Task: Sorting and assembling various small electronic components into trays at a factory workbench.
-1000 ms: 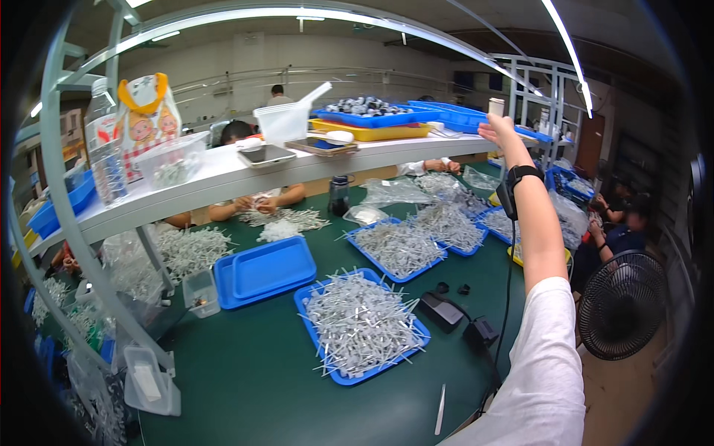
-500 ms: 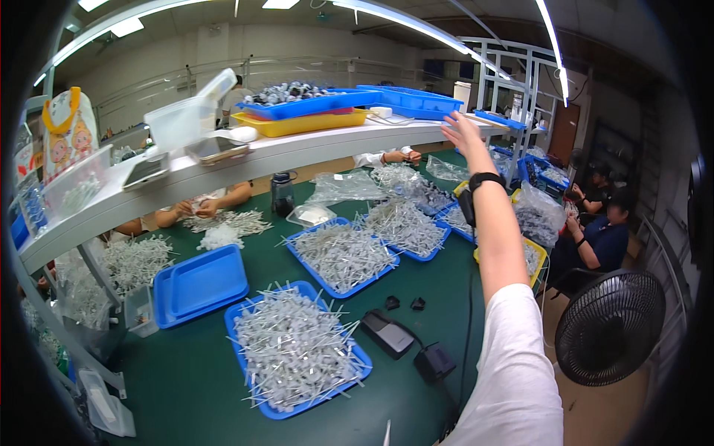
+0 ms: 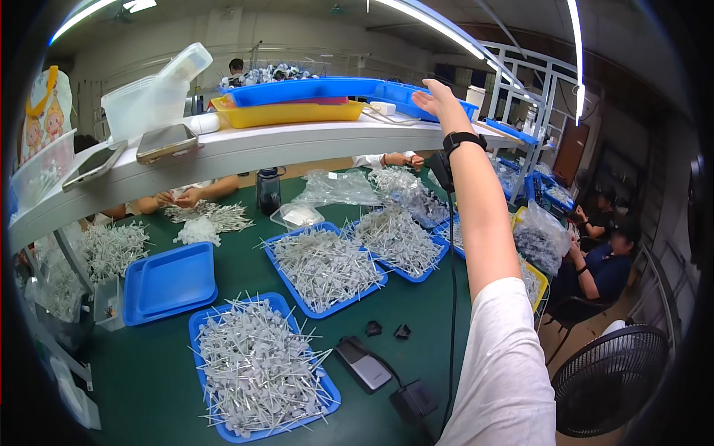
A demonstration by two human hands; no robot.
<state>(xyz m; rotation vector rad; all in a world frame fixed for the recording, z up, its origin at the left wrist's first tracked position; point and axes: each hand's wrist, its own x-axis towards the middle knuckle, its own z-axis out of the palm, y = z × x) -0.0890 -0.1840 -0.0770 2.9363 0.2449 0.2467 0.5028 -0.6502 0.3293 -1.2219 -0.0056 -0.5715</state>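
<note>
Head view: right hand by blue tray on shelf, grip apart, nothing visibly taken yet; left hand unseen.

Right arm stretched up and forward, right hand open.
The forearm rises from the lower right, leaning left toward the top; the elbow looks nearly straight, the wrist roughly in line, the fingers extended and parted, pointing up and left.
</note>
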